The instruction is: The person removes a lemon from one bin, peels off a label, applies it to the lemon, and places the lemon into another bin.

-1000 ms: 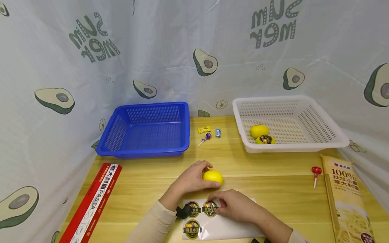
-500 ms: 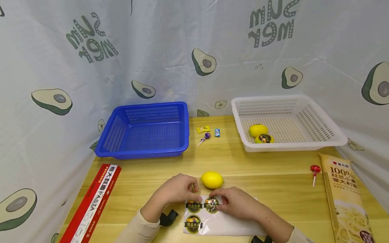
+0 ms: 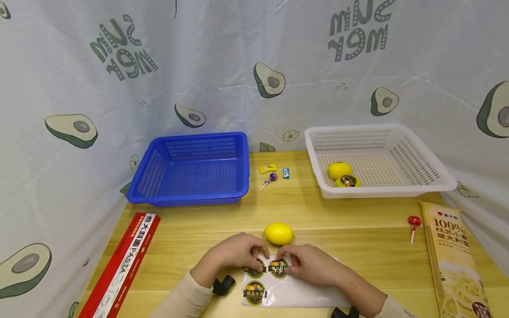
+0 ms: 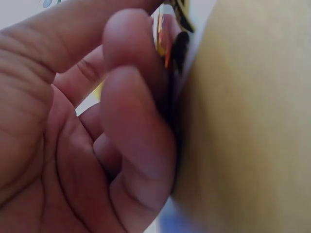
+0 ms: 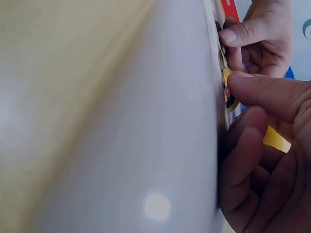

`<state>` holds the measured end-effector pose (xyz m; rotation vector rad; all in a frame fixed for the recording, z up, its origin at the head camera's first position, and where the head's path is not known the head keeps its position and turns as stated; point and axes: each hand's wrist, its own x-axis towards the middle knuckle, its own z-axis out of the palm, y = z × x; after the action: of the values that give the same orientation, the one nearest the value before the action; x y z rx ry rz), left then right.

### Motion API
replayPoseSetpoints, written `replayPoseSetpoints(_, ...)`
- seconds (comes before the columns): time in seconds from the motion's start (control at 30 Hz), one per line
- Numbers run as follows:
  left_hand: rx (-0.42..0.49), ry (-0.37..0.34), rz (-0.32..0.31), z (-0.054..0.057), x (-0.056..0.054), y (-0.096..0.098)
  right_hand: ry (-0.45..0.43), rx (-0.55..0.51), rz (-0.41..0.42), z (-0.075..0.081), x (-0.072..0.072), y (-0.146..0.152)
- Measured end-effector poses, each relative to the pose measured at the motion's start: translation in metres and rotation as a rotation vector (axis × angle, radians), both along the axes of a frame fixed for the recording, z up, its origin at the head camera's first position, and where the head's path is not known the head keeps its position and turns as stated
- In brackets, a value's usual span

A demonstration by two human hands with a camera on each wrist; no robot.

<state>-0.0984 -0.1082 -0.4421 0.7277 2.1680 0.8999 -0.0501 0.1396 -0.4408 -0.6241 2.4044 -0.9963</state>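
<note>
A white sheet of round black-and-gold fruit stickers (image 3: 306, 295) lies on the table in front of the person. My right hand (image 3: 316, 266) pinches at the upper right sticker (image 3: 277, 269) with thumb and index finger; in the right wrist view its thumb lies on the sticker's edge. My left hand (image 3: 237, 254) holds the sheet at the upper left sticker (image 3: 254, 273), partly covering it, its other fingers curled against the surface. Below that one a lower left sticker (image 3: 254, 293) is uncovered. Just beyond both hands lies a yellow lemon (image 3: 279, 234).
A blue basket (image 3: 187, 198) stands at the back left. The white basket (image 3: 381, 191) at back right holds two lemons (image 3: 339, 170), one with a sticker. Small candies (image 3: 267, 168), a red lollipop (image 3: 414, 221), a pasta box (image 3: 123, 265) and a pasta bag (image 3: 453, 251) lie around.
My left hand has let go of the lemon and come down to the sticker sheet, then slid slightly right, close to the right hand. The right hand stays at the upper right sticker.
</note>
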Motion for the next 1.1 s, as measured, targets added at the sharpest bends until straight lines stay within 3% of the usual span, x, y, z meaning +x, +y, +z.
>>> replayPoseSetpoints(0.43,-0.016,0.014,0.000,0.001,0.001,0.001,0.090,-0.044,-0.025,0.001,0.005,-0.002)
replayPoseSetpoints(0.73,-0.009,0.017,-0.012,0.002,0.001,-0.002,0.022,-0.160,-0.238,0.012,0.009,0.002)
replayPoseSetpoints(0.87,0.058,-0.059,0.012,0.007,0.002,-0.004,-0.003,-0.202,-0.299,0.015,0.010,0.001)
replayPoseSetpoints(1.0,0.203,-0.120,0.077,0.011,0.004,-0.002,-0.065,-0.226,-0.342,0.016,0.011,-0.002)
replayPoseSetpoints(1.1,0.304,-0.116,0.134,0.013,0.006,0.003,-0.114,-0.260,-0.371,0.016,0.012,-0.005)
